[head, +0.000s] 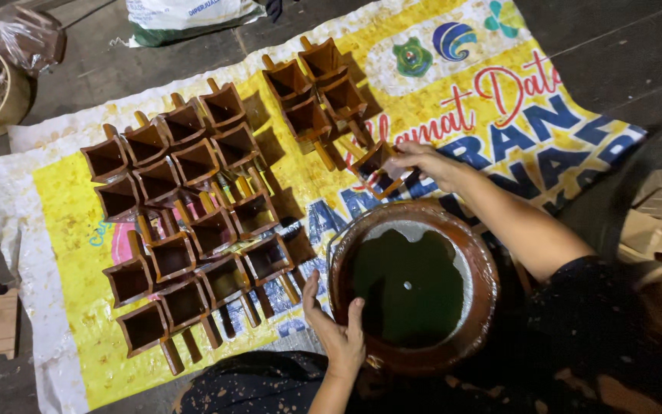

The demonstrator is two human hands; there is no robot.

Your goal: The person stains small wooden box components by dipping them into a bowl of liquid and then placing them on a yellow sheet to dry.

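We set a stained wooden scoop [375, 167], clamped in our right hand [423, 162], beside its row; next, fingers must release; our left hand [336, 331] rests open on the basin [484, 264] rim.

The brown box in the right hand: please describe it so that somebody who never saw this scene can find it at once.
Start at the round brown basin of dark liquid near the bottom, and look just above its rim on the yellow banner. There the right hand grips a small brown square box with a handle. Unlike the other boxes, which lie in rows to the left, only this one is held.
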